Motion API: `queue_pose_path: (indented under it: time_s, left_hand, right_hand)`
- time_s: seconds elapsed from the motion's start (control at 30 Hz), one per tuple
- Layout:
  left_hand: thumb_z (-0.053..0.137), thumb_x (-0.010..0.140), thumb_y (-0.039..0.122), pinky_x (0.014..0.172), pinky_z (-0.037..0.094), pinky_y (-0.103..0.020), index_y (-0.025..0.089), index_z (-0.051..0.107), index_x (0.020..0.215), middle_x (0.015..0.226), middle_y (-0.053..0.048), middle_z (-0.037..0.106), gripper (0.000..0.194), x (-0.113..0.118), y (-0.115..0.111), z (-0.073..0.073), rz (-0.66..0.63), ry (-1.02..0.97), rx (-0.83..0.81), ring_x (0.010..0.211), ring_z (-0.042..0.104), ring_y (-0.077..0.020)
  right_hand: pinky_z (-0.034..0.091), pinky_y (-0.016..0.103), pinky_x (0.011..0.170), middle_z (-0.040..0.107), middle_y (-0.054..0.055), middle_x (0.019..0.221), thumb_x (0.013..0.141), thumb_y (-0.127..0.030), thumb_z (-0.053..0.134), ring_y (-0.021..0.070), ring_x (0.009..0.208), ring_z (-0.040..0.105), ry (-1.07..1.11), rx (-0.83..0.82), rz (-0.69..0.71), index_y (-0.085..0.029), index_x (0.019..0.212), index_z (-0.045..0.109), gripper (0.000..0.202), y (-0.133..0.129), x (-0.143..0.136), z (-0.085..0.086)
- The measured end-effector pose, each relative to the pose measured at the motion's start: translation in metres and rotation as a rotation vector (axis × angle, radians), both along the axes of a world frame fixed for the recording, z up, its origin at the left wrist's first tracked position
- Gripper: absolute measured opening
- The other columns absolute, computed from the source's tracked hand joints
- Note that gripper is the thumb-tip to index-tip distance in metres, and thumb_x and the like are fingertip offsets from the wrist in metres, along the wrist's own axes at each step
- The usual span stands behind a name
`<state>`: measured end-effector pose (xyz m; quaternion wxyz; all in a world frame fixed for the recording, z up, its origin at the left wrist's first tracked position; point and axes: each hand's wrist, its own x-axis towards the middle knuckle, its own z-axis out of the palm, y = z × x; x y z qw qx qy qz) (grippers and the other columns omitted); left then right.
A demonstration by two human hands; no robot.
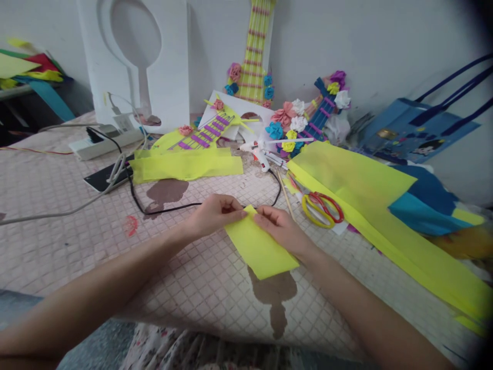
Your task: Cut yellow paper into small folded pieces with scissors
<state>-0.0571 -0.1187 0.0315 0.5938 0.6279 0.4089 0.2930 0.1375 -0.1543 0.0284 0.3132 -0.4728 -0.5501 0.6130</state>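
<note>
Head view: a yellow foam strip [261,246] is pinched at its far end by the left hand [215,213] and right hand [281,228] near the surface's [77,231] front edge; uneven pinching could crease it crookedly.

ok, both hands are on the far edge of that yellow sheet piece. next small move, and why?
Probably fold or roll that far edge toward the body. The left hand and right hand both pinch the top edge of the yellow sheet piece, whose near end hangs free above the table. The scissors and glue gun lie untouched, so cutting or gluing looks less likely.
</note>
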Motion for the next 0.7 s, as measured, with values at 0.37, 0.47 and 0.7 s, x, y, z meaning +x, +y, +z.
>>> queue_pose_path:
  time_s: [0.37, 0.47, 0.7]
  left_hand:
    - [0.068, 0.068, 0.033, 0.046, 0.041, -0.019, 0.013, 0.061, 0.068, 0.059, 0.000, 0.060, 0.021, -0.016, 0.024, -0.006, 0.216, 0.084, 0.058, 0.051, 0.052, -0.0079]
    - [0.067, 0.068, 0.032, 0.043, 0.041, -0.018, 0.014, 0.060, 0.066, 0.056, 0.001, 0.058, 0.020, -0.015, 0.023, -0.007, 0.244, 0.117, 0.065, 0.048, 0.052, -0.0078]
    - [0.064, 0.071, 0.036, 0.040, 0.043, -0.019, 0.015, 0.058, 0.070, 0.056, 0.002, 0.056, 0.022, -0.020, -0.011, -0.011, 0.269, 0.123, 0.007, 0.047, 0.052, -0.0090]
  right_hand:
    - [0.041, 0.019, 0.042, 0.064, -0.004, 0.068, 0.073, -0.036, 0.068, 0.0098, 0.049, 0.058, -0.052, -0.075, 0.070, -0.020, 0.101, 0.049, 0.038, 0.016, 0.031, -0.004]
    - [0.041, 0.019, 0.040, 0.061, -0.005, 0.062, 0.074, -0.036, 0.067, 0.0094, 0.044, 0.056, -0.115, -0.056, 0.099, -0.020, 0.103, 0.048, 0.037, 0.020, 0.039, -0.004]
    - [0.041, 0.018, 0.040, 0.058, -0.006, 0.061, 0.077, -0.036, 0.064, 0.0077, 0.044, 0.054, -0.118, -0.058, 0.236, -0.020, 0.107, 0.050, 0.037, 0.018, 0.044, 0.003]
